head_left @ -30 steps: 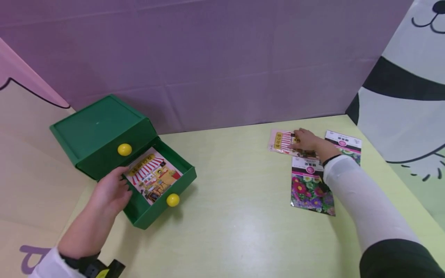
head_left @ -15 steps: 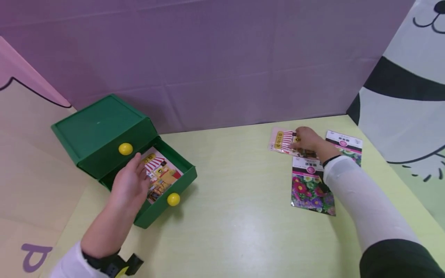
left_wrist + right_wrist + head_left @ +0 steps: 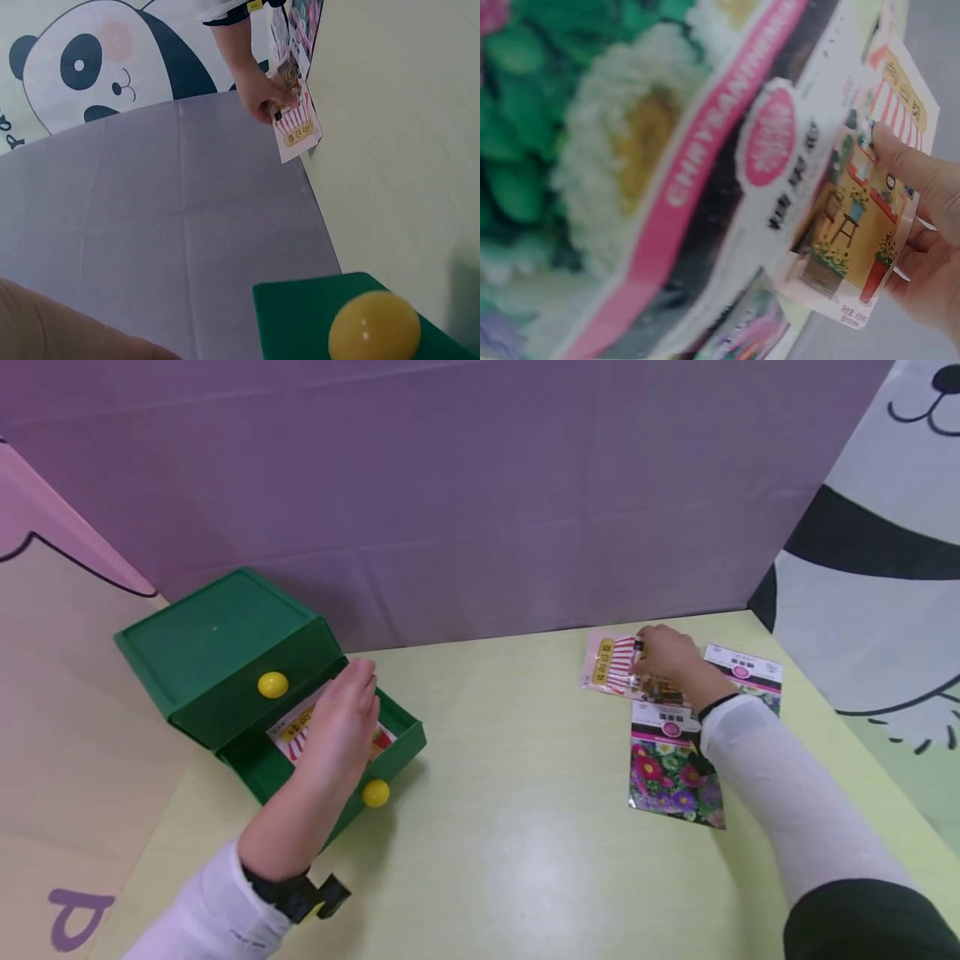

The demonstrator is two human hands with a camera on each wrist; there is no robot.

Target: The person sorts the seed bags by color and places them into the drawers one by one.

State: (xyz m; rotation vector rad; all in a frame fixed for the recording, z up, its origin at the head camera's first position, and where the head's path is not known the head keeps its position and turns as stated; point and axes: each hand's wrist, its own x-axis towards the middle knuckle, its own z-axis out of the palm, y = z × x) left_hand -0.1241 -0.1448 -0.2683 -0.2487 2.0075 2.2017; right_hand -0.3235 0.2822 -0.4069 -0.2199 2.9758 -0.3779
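Note:
My right hand [image 3: 667,656] pinches a pink seed packet [image 3: 617,666] with a striped awning picture, near the table's back right. In the right wrist view the thumb lies on the packet's printed face and fingers show behind it. My left hand [image 3: 341,722] hovers with extended fingers over the pulled-out lower drawer [image 3: 408,735] of a green two-drawer box [image 3: 225,635], holding nothing. A matching awning packet [image 3: 288,735] lies in that drawer, partly hidden by the hand. Below the right hand is a flower seed packet [image 3: 671,777]; another flower packet [image 3: 742,664] is partly behind the right forearm.
Each drawer front has a yellow knob, one on the upper drawer [image 3: 273,685] and one on the lower [image 3: 376,793]. The pale table [image 3: 510,793] stretches between box and packets. A purple cloth [image 3: 480,502] hangs along the back edge, with panda-print cloth [image 3: 870,585] at the right.
My left hand has left the drawer's left side and swung rightward across it, over the packet inside. The right hand has risen slightly, bringing the pinched packet up a little.

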